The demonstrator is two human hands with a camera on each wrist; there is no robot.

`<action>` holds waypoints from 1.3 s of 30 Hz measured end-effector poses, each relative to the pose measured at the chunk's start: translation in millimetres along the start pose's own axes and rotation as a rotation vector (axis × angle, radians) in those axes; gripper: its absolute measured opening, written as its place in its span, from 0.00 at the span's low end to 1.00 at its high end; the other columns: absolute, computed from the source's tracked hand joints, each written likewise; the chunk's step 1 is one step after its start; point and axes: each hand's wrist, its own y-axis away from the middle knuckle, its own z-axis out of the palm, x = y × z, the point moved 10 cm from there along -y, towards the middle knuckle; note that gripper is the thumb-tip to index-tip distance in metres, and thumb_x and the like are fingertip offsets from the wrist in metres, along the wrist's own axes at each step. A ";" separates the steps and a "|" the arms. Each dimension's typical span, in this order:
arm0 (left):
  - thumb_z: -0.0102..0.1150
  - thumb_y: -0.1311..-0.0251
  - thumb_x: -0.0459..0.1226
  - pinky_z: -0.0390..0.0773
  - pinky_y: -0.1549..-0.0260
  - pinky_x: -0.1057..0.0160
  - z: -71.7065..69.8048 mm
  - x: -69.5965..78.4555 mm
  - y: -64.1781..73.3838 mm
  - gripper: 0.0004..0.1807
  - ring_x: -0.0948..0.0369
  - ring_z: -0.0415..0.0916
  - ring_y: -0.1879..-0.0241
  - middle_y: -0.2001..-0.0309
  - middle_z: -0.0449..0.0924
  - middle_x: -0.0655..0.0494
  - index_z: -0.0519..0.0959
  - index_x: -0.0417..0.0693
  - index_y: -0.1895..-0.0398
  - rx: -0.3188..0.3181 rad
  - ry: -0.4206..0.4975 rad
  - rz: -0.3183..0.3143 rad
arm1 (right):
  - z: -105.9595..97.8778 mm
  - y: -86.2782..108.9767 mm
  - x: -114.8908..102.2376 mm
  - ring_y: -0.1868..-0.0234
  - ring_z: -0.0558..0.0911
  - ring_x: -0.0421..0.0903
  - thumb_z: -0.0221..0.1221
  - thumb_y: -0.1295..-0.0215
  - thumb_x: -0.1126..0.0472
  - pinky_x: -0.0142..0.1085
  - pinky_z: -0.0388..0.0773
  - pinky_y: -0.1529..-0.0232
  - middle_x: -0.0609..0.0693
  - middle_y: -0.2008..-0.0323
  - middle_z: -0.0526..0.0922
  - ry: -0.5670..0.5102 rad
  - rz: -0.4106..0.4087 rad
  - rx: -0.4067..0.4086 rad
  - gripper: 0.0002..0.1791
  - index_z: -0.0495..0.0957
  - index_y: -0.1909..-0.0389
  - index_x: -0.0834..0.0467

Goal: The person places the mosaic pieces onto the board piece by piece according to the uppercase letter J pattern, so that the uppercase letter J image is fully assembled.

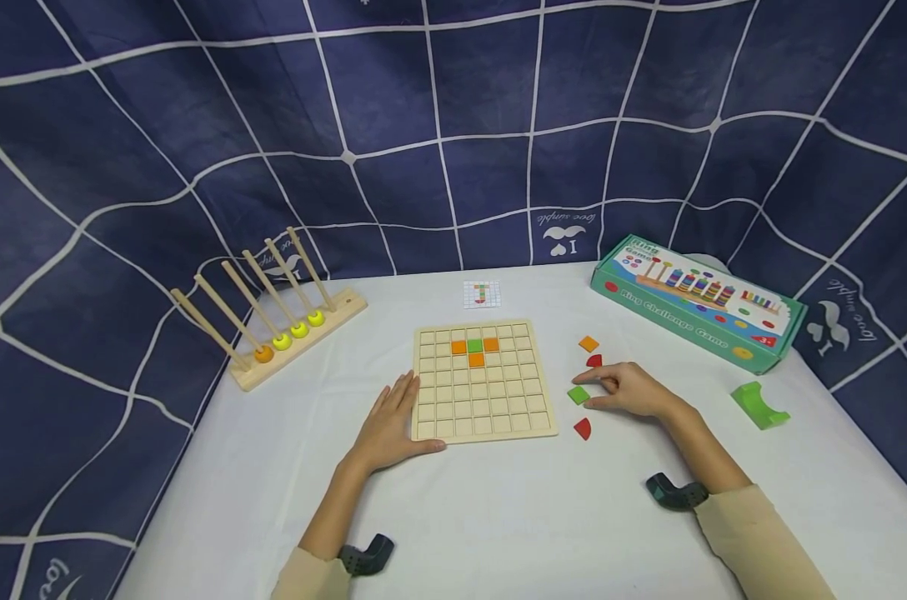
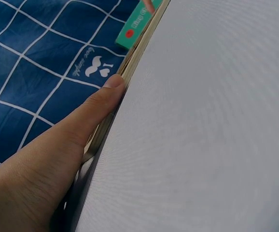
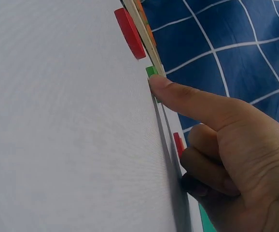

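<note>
My left hand rests at the near left corner of a wooden grid board, fingers straight along its left side and thumb against its near edge. On the board sit a green square and several orange squares. Right of the board, my right hand has thumb and index finger at opposite sides of a green square tile on the table. The right wrist view shows the thumb touching that tile; the index fingertip is hidden there. Other right fingers are curled in.
Near the right hand lie an orange square and red quarter-round tiles. A small pattern card lies behind the board. A pegged wooden stand is at left; a green game box and green curved block are at right.
</note>
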 end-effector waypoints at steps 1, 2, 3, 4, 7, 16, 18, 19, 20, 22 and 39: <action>0.52 0.66 0.76 0.38 0.33 0.55 -0.1 0.2 0.0 0.67 0.54 0.40 0.29 0.28 0.44 0.47 0.47 0.39 0.29 0.001 0.000 0.001 | 0.3 0.2 0.1 0.85 0.54 0.35 0.70 0.54 0.50 0.33 0.55 0.83 0.40 0.89 0.56 0.006 -0.002 -0.002 0.20 0.83 0.57 0.49; 0.52 0.65 0.75 0.39 0.33 0.55 -0.2 0.3 -0.1 0.67 0.54 0.40 0.29 0.28 0.44 0.47 0.47 0.39 0.29 0.003 0.000 0.002 | 0.3 0.3 -0.2 0.85 0.54 0.35 0.70 0.54 0.50 0.33 0.55 0.83 0.40 0.89 0.56 0.008 -0.007 -0.002 0.20 0.83 0.57 0.49; 0.53 0.65 0.75 0.39 0.33 0.54 -0.6 0.7 -0.2 0.67 0.54 0.40 0.29 0.28 0.44 0.47 0.47 0.39 0.29 0.006 0.000 0.006 | -0.3 0.5 -0.2 0.85 0.54 0.35 0.70 0.54 0.51 0.32 0.55 0.83 0.40 0.89 0.56 0.008 -0.009 0.004 0.20 0.83 0.58 0.49; 0.53 0.65 0.75 0.39 0.33 0.54 -0.9 1.0 -0.3 0.67 0.54 0.40 0.30 0.28 0.44 0.47 0.48 0.39 0.29 0.009 0.001 0.009 | -0.5 0.6 -0.7 0.85 0.54 0.35 0.70 0.53 0.51 0.33 0.55 0.83 0.40 0.89 0.56 0.008 -0.015 0.007 0.19 0.83 0.58 0.49; 0.54 0.65 0.74 0.41 0.33 0.52 -1.6 1.8 -0.6 0.67 0.53 0.41 0.30 0.28 0.45 0.46 0.48 0.39 0.29 0.020 0.000 0.016 | -2.3 0.8 -2.3 0.85 0.54 0.35 0.70 0.53 0.52 0.32 0.55 0.83 0.40 0.89 0.55 0.004 -0.029 0.022 0.17 0.83 0.60 0.49; 0.53 0.66 0.75 0.40 0.33 0.53 -0.1 1.3 -1.3 0.68 0.53 0.40 0.30 0.28 0.45 0.46 0.48 0.38 0.29 0.013 -0.005 0.011 | -19.3 0.1 -7.7 0.86 0.54 0.35 0.69 0.51 0.53 0.32 0.55 0.85 0.39 0.90 0.56 0.081 -0.052 0.214 0.16 0.82 0.61 0.52; 0.53 0.66 0.75 0.41 0.33 0.52 -0.3 1.3 -1.1 0.68 0.52 0.41 0.30 0.28 0.45 0.45 0.48 0.38 0.29 0.015 -0.006 0.013 | -22.8 0.2 -11.1 0.86 0.55 0.36 0.69 0.50 0.53 0.33 0.55 0.85 0.40 0.90 0.56 0.086 -0.051 0.261 0.16 0.82 0.60 0.52; 0.53 0.66 0.75 0.41 0.34 0.51 -0.5 1.3 -0.9 0.68 0.52 0.41 0.30 0.29 0.45 0.45 0.49 0.38 0.29 0.017 -0.006 0.016 | -23.5 -0.2 -13.1 0.86 0.55 0.36 0.69 0.50 0.53 0.33 0.55 0.85 0.41 0.90 0.56 0.087 -0.050 0.282 0.16 0.82 0.60 0.52; 0.53 0.66 0.75 0.41 0.34 0.51 -0.7 1.1 -0.8 0.67 0.52 0.41 0.30 0.29 0.45 0.45 0.49 0.37 0.29 0.019 -0.006 0.016 | -23.7 -1.0 -15.5 0.87 0.55 0.37 0.69 0.50 0.52 0.33 0.55 0.85 0.41 0.90 0.56 0.086 -0.048 0.302 0.16 0.82 0.60 0.51; 0.53 0.65 0.75 0.41 0.34 0.52 -1.0 0.5 -0.4 0.67 0.52 0.41 0.30 0.29 0.45 0.45 0.49 0.37 0.29 0.020 -0.004 0.014 | -21.8 -3.9 -21.1 0.86 0.55 0.37 0.69 0.50 0.52 0.33 0.54 0.85 0.42 0.90 0.57 0.092 -0.048 0.333 0.16 0.82 0.59 0.50; 0.54 0.65 0.75 0.41 0.33 0.52 -1.2 0.6 0.3 0.67 0.52 0.40 0.30 0.28 0.44 0.46 0.48 0.38 0.29 0.001 -0.001 0.003 | 29.3 -52.5 -82.8 0.88 0.52 0.36 0.69 0.51 0.52 0.29 0.49 0.88 0.39 0.92 0.55 0.149 -0.102 0.425 0.18 0.83 0.59 0.53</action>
